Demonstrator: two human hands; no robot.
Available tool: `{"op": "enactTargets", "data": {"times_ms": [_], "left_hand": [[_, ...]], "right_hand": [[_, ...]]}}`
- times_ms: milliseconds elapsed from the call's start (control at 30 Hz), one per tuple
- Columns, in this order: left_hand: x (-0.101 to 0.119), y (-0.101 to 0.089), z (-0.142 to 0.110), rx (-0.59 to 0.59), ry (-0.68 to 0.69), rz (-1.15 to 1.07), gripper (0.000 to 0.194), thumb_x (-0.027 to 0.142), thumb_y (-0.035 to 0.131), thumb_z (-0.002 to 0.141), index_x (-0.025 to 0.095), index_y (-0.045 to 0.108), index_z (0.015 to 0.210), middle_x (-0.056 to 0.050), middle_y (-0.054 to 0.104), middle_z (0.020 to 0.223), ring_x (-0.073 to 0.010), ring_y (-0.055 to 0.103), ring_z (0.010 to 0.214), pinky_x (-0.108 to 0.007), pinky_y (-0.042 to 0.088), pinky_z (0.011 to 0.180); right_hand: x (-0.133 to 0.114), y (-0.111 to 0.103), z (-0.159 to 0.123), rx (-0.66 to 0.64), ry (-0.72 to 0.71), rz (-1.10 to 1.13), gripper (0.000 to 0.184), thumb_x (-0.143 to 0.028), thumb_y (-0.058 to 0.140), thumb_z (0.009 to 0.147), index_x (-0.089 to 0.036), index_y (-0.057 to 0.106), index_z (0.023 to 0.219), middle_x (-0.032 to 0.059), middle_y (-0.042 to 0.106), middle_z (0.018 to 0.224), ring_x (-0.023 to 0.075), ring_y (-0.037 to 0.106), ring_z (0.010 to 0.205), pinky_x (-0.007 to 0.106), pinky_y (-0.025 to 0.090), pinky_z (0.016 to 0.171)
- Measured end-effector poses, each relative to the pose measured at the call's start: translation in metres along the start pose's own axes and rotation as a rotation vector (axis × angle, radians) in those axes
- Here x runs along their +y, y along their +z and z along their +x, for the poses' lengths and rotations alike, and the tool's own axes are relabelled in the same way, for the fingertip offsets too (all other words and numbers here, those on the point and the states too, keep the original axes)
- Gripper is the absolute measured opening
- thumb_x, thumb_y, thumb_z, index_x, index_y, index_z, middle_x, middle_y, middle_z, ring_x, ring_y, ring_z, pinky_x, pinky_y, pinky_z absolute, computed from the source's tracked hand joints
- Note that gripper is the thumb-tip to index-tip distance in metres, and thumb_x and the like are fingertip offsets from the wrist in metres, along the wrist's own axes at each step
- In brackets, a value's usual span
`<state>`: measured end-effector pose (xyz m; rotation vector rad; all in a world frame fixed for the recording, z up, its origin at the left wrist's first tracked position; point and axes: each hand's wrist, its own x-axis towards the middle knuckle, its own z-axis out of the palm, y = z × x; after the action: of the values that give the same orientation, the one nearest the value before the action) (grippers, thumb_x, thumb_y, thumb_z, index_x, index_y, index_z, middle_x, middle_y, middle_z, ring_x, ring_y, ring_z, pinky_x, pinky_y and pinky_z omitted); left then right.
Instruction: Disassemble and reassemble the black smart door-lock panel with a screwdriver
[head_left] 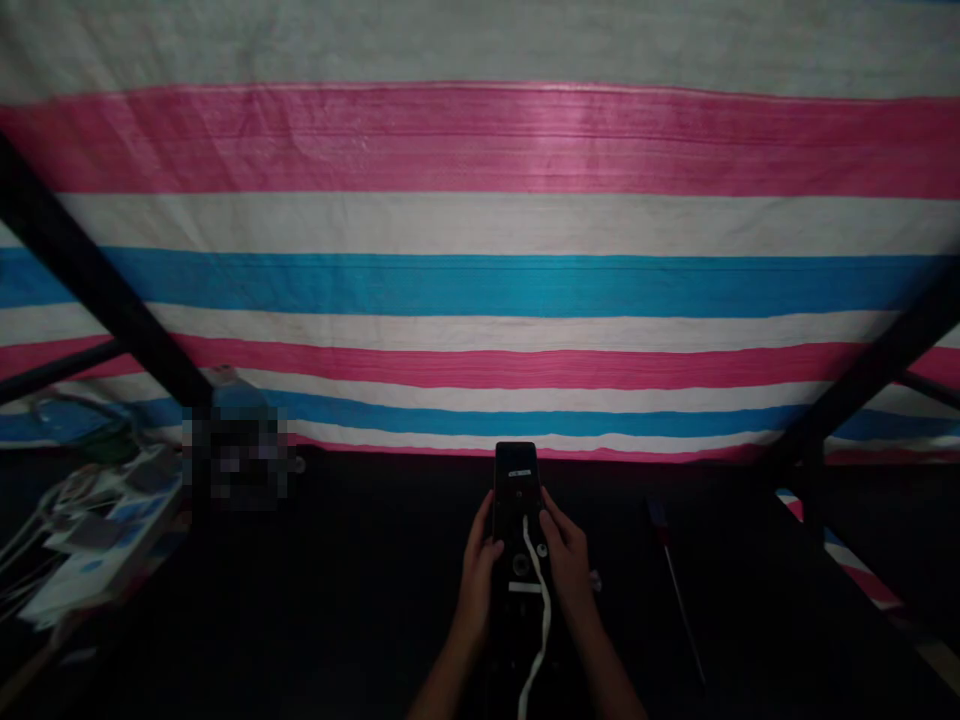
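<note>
Both hands hold a long black device (519,460) upright in the middle of the dark surface. It has a rounded far end, small white labels and round details on its face; its exact kind is hard to make out in the dim light. My left hand (476,565) grips its left side, thumb on the face. My right hand (568,560) wraps its right side, thumb near a small white round spot. A white cord (545,610) runs from the face down between my wrists to the bottom edge. The device's lower part is lost in shadow.
On the right lies a screwdriver (658,520) with a dark red handle and long thin shaft. White cables (34,525) and a white and blue box (94,570) are heaped at left. Black frame bars (112,300) slant at both sides before a striped tarp (480,285).
</note>
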<state>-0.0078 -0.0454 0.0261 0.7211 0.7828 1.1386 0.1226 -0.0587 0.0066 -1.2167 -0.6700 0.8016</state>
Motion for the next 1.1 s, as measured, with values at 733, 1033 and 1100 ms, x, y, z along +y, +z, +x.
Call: {"op": "enactTargets", "data": {"times_ms": [733,1033,1100], "left_hand": [[-0.005,-0.001,0.007,-0.005,0.062,-0.023,0.055,0.034,0.07,0.077,0.024,0.06,0.13,-0.01,0.067,0.132,-0.0328,0.063,0.12,-0.041,0.049,0.098],[-0.011,-0.007,0.013,0.016,0.038,-0.011,0.058,0.037,0.073,0.075,0.023,0.06,0.131,-0.011,0.066,0.133,-0.0347,0.061,0.122,-0.044,0.048,0.101],[-0.011,-0.007,0.014,0.011,0.041,-0.002,0.059,0.038,0.074,0.074,0.023,0.061,0.13,-0.011,0.066,0.133,-0.0349,0.062,0.121,-0.044,0.049,0.1]], "right_hand": [[0.008,-0.004,0.002,-0.017,0.035,-0.029,0.056,-0.053,0.07,0.079,-0.02,0.07,0.124,0.01,0.064,0.134,0.0328,0.054,0.131,0.05,0.037,0.114],[0.013,-0.003,0.005,-0.023,0.016,-0.012,0.052,-0.049,0.068,0.079,-0.021,0.07,0.123,0.01,0.067,0.131,0.0317,0.058,0.126,0.047,0.042,0.109],[0.014,-0.003,0.006,-0.022,0.001,-0.024,0.051,-0.048,0.068,0.079,-0.021,0.071,0.122,0.0102,0.067,0.13,0.0317,0.058,0.126,0.047,0.042,0.109]]}}
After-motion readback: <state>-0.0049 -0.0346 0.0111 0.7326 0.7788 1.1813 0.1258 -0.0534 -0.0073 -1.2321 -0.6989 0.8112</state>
